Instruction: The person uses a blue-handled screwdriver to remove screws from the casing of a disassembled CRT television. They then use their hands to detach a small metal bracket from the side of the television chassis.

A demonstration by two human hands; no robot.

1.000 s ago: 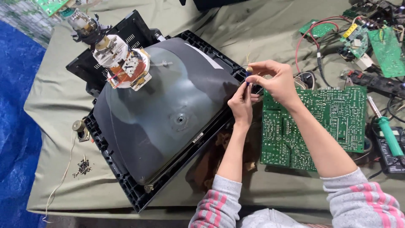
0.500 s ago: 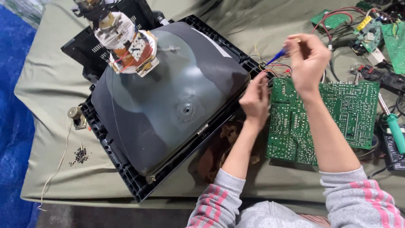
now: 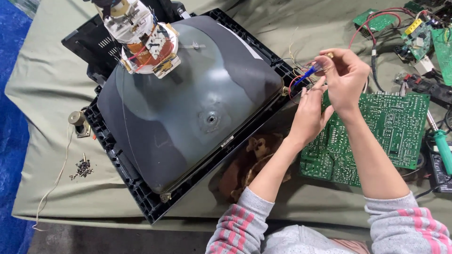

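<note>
**Grey glass tube, face down, hands busy at its right corner**

Grey picture tube (image 3: 188, 108) sits face down in its black plastic frame (image 3: 141, 200) on the olive cloth covering the worktop (image 3: 42, 84), with the neck and its copper coil assembly (image 3: 141, 40) sticking up at the far left end. Both hands are at the tube's right corner. The right hand (image 3: 346, 77) is raised a bit, fingers pinched shut on a small screwdriver with a blue shaft (image 3: 308, 73), tip pointing down-left toward the corner of the frame where a bundle of thin red and pale wires (image 3: 296, 75) comes out. The left hand (image 3: 310, 113) is just below it, fingers loosely spread and holding nothing, fingertips close to the screwdriver and wires; can't tell if they actually touch.

Under both forearms lies a big green circuit board (image 3: 391, 127), solder side up. Further right there's a green-handled soldering iron (image 3: 441, 150), and smaller green boards (image 3: 414, 30) with red leads at the far right. On the left, a little pile of screws (image 3: 82, 168) and a small metal part (image 3: 77, 120) with a pale cord.
</note>
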